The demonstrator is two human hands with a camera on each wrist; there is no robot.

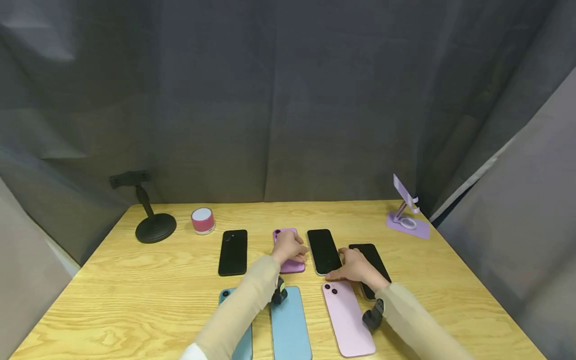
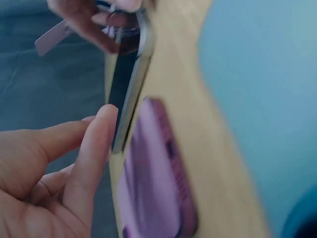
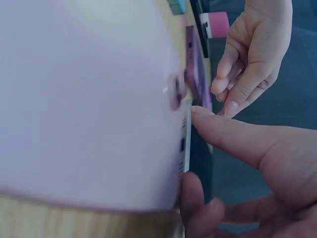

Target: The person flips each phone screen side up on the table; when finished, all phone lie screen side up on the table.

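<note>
In the head view my right hand point(image 1: 355, 266) is at the near end of a black-screened smartphone point(image 1: 323, 250) with a silver edge. Its thumb is at one lower corner and its fingers along the opposite side, as the right wrist view also shows. My left hand point(image 1: 289, 247) is above a purple smartphone point(image 1: 294, 267), its fingers loosely bent and holding nothing. In the left wrist view, the left thumb tip appears close to the silver-edged phone point(image 2: 134, 89); whether they touch I cannot tell. A pink smartphone point(image 1: 346, 320) lies below my right wrist.
Another black phone point(image 1: 371, 257) lies partly under my right hand. Two blue phones point(image 1: 291, 325) point(image 1: 243, 345) lie near the front, and a black phone point(image 1: 233, 252) to the left. Behind are a black stand point(image 1: 155, 227), a pink cylinder point(image 1: 203, 221) and a purple phone stand point(image 1: 407, 225).
</note>
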